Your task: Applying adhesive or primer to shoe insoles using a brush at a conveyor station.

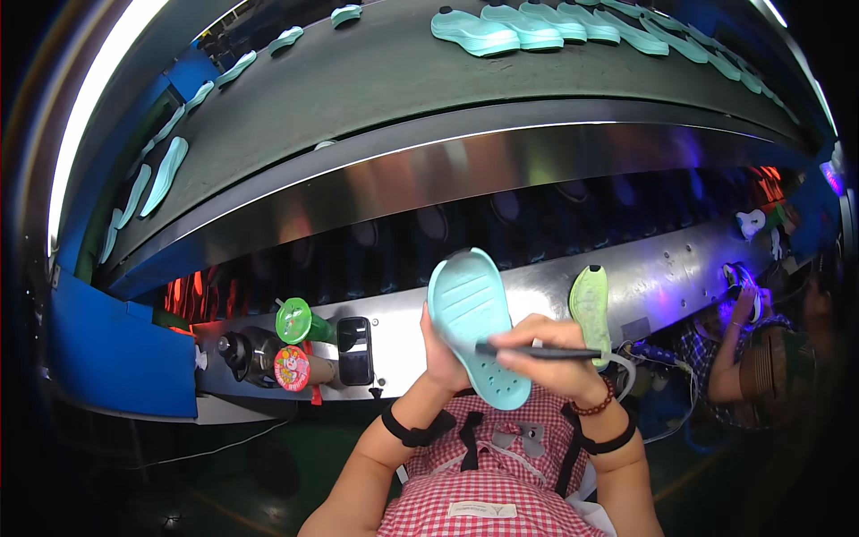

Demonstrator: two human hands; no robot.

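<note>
A light teal shoe sole (470, 309), with ribs at its upper end and small holes at its lower end, is held up in front of me. My left hand (438, 353) grips it along its left edge, the fingers hidden behind it. In my right hand (559, 365) is a slim black pen-like tool (575, 353), its tip end over the middle of the sole. Whether the tip touches the sole I cannot tell. On the metal ledge just beyond my right hand lies a yellow-green sole (589, 304) with a dark patch at its top.
Several teal soles (474, 34) ride on the dark conveyor belt (376, 98) beyond a metal rail (429, 161). The ledge (403, 336) bears a green-lidded cup (300, 320), a pink-topped cup (293, 368), a dark bottle (242, 356) and a black tray (355, 349). A co-worker (743, 358) sits at right.
</note>
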